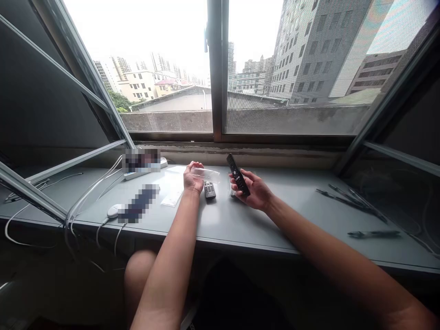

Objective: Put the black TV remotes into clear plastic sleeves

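Observation:
My right hand (pixel 256 189) is wrapped round a slim black remote control (pixel 236 172), tilted with its buttons toward me. Between the curled fingers of my left hand (pixel 194 178) is a clear plastic sleeve (pixel 208 174), which sticks out to the right. A second black remote control (pixel 209 190) lies on the grey desk (pixel 220 224) just beside my left hand, its upper end partly covered by the sleeve. Something clear shows behind my right fingers, too hidden to name.
On the left are a power strip (pixel 146 172), white cables (pixel 90 185), a round white charger (pixel 114 211) and a blurred-out dark item (pixel 139 204). A small white packet (pixel 171 198) lies left of my left hand. Several pens (pixel 347 200) lie at the right. Metal frame bars flank the desk.

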`<state>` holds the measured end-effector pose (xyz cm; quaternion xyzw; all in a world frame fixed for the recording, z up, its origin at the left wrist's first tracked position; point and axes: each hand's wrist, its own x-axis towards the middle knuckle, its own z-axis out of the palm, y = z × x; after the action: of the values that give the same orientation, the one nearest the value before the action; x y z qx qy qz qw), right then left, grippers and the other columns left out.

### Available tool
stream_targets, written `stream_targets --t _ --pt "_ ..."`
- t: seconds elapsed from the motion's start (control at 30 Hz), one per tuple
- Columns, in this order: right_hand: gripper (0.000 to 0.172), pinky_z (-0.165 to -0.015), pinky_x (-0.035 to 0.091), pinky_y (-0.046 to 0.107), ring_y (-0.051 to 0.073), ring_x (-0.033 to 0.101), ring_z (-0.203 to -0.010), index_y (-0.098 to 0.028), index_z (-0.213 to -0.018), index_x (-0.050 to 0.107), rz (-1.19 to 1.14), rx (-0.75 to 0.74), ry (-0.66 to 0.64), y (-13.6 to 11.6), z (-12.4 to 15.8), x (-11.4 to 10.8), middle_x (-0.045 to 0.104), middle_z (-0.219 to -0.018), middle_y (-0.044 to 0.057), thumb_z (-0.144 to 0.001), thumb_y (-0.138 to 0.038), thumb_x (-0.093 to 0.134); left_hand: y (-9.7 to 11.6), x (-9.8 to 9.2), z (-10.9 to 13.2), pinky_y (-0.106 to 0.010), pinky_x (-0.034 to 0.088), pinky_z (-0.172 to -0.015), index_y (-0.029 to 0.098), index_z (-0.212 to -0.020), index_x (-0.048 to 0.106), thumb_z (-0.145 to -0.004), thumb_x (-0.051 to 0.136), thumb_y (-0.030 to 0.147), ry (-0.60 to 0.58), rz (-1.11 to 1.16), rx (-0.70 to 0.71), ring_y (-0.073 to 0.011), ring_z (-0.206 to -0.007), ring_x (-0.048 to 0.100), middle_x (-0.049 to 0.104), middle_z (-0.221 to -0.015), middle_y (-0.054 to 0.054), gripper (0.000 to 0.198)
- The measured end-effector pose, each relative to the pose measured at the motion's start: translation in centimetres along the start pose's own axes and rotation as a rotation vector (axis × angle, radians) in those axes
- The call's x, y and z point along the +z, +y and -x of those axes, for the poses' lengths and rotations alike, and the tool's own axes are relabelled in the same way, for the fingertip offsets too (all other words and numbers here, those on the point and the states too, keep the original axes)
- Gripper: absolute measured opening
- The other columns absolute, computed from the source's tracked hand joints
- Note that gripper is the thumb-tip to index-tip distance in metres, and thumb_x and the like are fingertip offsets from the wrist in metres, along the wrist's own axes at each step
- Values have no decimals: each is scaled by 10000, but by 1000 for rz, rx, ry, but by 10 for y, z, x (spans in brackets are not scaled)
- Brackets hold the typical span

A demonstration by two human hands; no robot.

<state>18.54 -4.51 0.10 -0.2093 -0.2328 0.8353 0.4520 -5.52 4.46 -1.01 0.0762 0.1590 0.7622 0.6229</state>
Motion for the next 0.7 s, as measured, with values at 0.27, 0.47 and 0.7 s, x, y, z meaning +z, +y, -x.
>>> stream_targets --t 0.27,0.47,0.7 --pt "274 -596 638 268 203 775 -892 -188 -1307 628 -39 6 51 -3 2 2 762 -1231 143 -1098 -316 507 0 0 0 -238 633 -822 159 -854 652 -940 659 65 8 2 -18 -99 -703 694 688 -769 -11 127" --pt "333 -602 615 336 236 735 -888 -212 -1296 600 -40 -37 -34 1 -2 0 743 -1206 151 -1120 -395 384 0 -1 0 -242 635 -827 159 -863 656 -927 664 59 5 8 -20 -100 -705 699 694 -773 -10 118" --pt "364 -380 434 215 141 493 -547 -156 -1270 620 -79 37 -59 1 -1 -4 585 -772 27 -1105 -432 448 0 1 1 -230 624 -831 154 -853 656 -941 648 62 11 -2 -11 -94 -704 695 690 -764 -8 128"
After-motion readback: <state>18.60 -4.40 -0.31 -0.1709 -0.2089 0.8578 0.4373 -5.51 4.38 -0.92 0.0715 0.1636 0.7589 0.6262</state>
